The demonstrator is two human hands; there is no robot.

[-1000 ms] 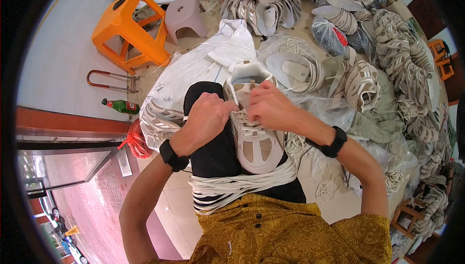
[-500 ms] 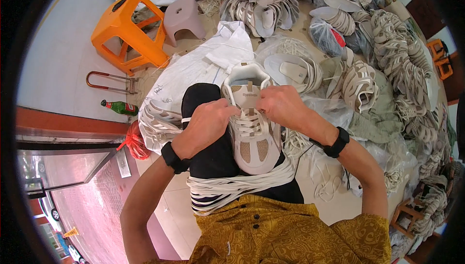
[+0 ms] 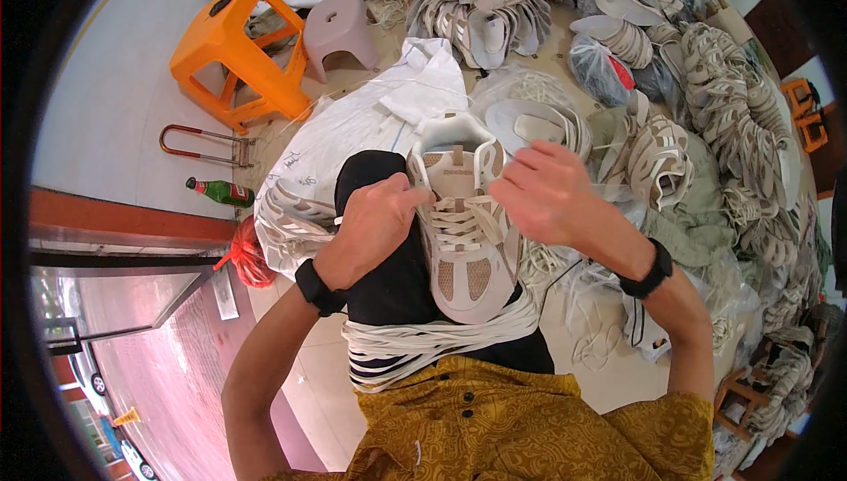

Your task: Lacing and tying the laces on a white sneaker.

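A beige and white sneaker [image 3: 468,291] lies toe toward me on my black-trousered lap. A cream shoelace [image 3: 456,232] criss-crosses its lower eyelets. My left hand [image 3: 379,216] is closed in a pinch at the left eyelet edge, its fingertips partly hidden. On the right, my right hand [image 3: 547,194] is raised just off the collar, closed and slightly blurred. A lace strand runs from the right eyelets toward its fingers; the tip is hard to make out. Loose cream laces [image 3: 441,340] lie in a bundle across my lap below the toe.
Stacked shoe uppers [image 3: 737,110] and plastic bags [image 3: 600,66] spread over the floor at the right and back. An orange stool [image 3: 238,53], a small mauve stool [image 3: 340,31], a green bottle [image 3: 221,191] and a red bag [image 3: 249,254] stand on the left. A white sack [image 3: 353,128] lies ahead.
My right hand has moved to the right and slightly up, off the sneaker's tongue. A lace strand now shows at the right eyelets. My left hand stays at the left eyelet edge.
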